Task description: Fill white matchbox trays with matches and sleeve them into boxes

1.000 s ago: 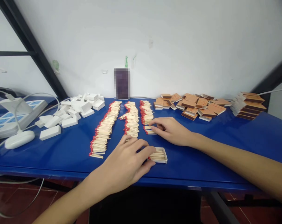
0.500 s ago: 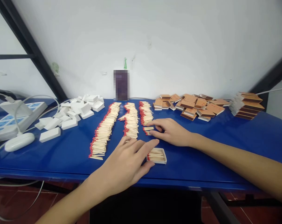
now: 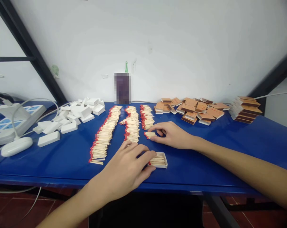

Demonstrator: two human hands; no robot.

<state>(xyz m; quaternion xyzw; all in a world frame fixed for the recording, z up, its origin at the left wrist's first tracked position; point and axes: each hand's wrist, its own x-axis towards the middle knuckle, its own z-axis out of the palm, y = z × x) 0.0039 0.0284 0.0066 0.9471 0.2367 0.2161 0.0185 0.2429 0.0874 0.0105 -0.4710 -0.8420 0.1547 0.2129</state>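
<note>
My left hand (image 3: pixel 131 167) is at the near edge of the table, its thumb and index finger closed about the left end of a small white matchbox tray (image 3: pixel 166 161). Red-headed matches lie inside that tray. Beyond it, my right hand (image 3: pixel 171 135) pinches a small bunch of matches (image 3: pixel 150 135) between thumb and fingertips, down at the tabletop. This bunch sits just in front of the short right-hand row of matches (image 3: pixel 147 117). Two longer rows run beside it, a middle row (image 3: pixel 132 123) and a left row (image 3: pixel 105 134). My left fingers partly cover the middle row's near end.
White trays (image 3: pixel 79 110) are heaped at the back left, near a power strip (image 3: pixel 20 120) with cables and a white oval device (image 3: pixel 16 147). Orange-brown matchbox sleeves (image 3: pixel 193 107) lie piled at the back right, beside a stack of sleeves (image 3: pixel 246 109). A pixelated dark rectangle (image 3: pixel 122 88) stands against the wall.
My right fingers have closed on the small bunch of matches, drawing it together. My left index finger has come down towards the tray. The view has shifted slightly.
</note>
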